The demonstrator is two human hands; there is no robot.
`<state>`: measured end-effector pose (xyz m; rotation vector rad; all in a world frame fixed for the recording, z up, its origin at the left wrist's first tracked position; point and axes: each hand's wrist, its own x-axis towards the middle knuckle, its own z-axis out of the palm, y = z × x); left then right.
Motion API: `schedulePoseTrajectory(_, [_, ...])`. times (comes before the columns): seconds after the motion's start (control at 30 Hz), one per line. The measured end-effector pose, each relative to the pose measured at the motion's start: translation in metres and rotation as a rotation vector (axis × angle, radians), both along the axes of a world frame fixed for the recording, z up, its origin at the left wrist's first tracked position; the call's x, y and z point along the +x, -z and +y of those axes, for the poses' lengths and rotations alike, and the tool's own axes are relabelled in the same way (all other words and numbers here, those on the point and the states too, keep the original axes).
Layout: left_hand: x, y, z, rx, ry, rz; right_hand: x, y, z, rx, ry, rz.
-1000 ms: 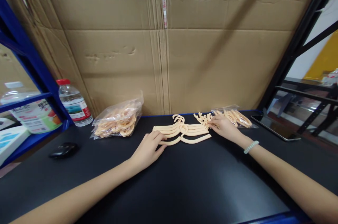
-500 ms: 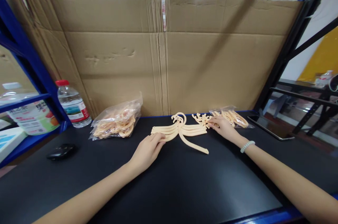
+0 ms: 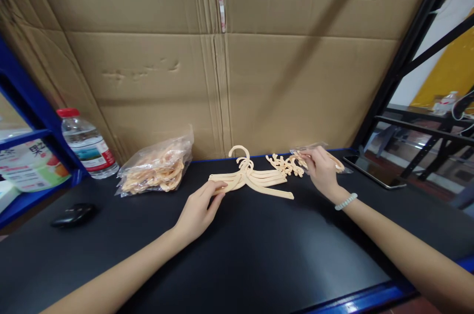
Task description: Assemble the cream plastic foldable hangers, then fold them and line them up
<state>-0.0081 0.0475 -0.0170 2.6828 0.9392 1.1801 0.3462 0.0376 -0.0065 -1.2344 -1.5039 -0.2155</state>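
Cream hangers (image 3: 266, 190) lay on the table (image 3: 244, 259), left hand (image 3: 200, 208) pinching one's left end; whether the right hand (image 3: 323, 171) held anything was unclear.

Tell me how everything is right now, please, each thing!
Left hand, pinching a hanger
Right hand, by the right bag; grip unclear
Hangers, overlapping, fanned
Small pieces, loose, heaped
Left bag, bulging
Right bag, partly hidden
Bottle, standing, capped
Phone or tablet, flat, screen dark
Mouse, untouched

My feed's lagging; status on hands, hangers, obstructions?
Left hand holding overlapping hangers, left side. Right hand by right-hand bag, grip unclear. Small loose pieces between hangers and bag.
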Motion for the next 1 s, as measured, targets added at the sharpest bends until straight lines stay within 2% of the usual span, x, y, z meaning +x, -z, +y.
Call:
schedulePoseTrajectory(0.13, [0.001,-0.005,-0.003,0.023,-0.002,-0.022,-0.020,-0.005,-0.013,-0.070,-0.076,0.204])
schedulePoseTrajectory(0.27, [0.003,-0.007,-0.004,0.006,-0.031,-0.033,-0.040,-0.008,-0.027,-0.341,-0.344,0.667])
schedulePoseTrajectory(0.37, [0.003,-0.006,-0.004,-0.004,-0.040,-0.021,-0.050,-0.009,-0.035,-0.479,-0.464,0.837])
schedulePoseTrajectory(0.47, [0.003,-0.005,-0.004,-0.012,-0.018,-0.006,-0.055,-0.007,-0.040,-0.552,-0.525,0.916])
schedulePoseTrajectory(0.63, [0.003,-0.005,-0.004,-0.007,-0.024,0.020,-0.055,0.005,-0.035,-0.627,-0.541,1.021])
schedulePoseTrajectory(0.83, [0.002,-0.003,-0.002,-0.052,-0.070,0.023,-0.047,0.021,-0.026,-0.667,-0.585,0.978])
schedulePoseTrajectory(1.0, [0.000,0.000,0.000,-0.086,-0.099,0.037,-0.043,0.023,-0.022,-0.702,-0.613,0.928])
